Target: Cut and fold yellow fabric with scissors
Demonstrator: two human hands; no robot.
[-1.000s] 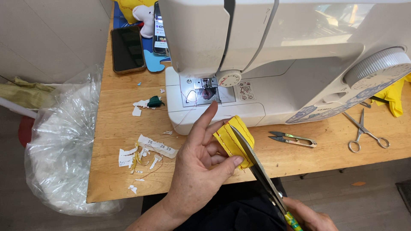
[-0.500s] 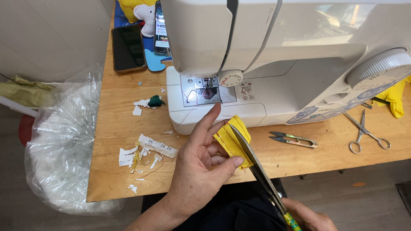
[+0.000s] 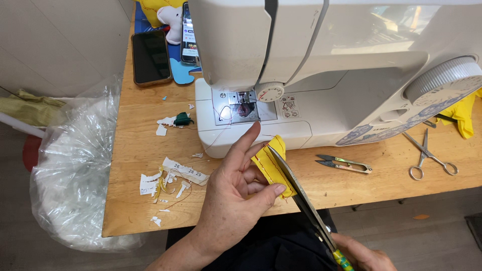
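Note:
My left hand (image 3: 233,200) pinches a small folded piece of yellow fabric (image 3: 271,164) with red stitching, held just in front of the white sewing machine (image 3: 321,75). At the bottom right, my right hand (image 3: 362,257) grips the handles of long scissors (image 3: 301,200). The scissor blades lie along the right edge of the yellow fabric, their tip near its top. Most of my right hand is cut off by the frame's edge.
On the wooden table (image 3: 145,150) lie thread snips (image 3: 345,163), small silver scissors (image 3: 430,154), paper and fabric scraps (image 3: 173,175), and two phones (image 3: 150,57) at the back. A clear plastic bag (image 3: 73,170) hangs at the left edge. Yellow cloth (image 3: 464,113) sits far right.
The scissor blades have slid a little further up along the yellow fabric's edge. My left hand keeps its hold with hardly any movement.

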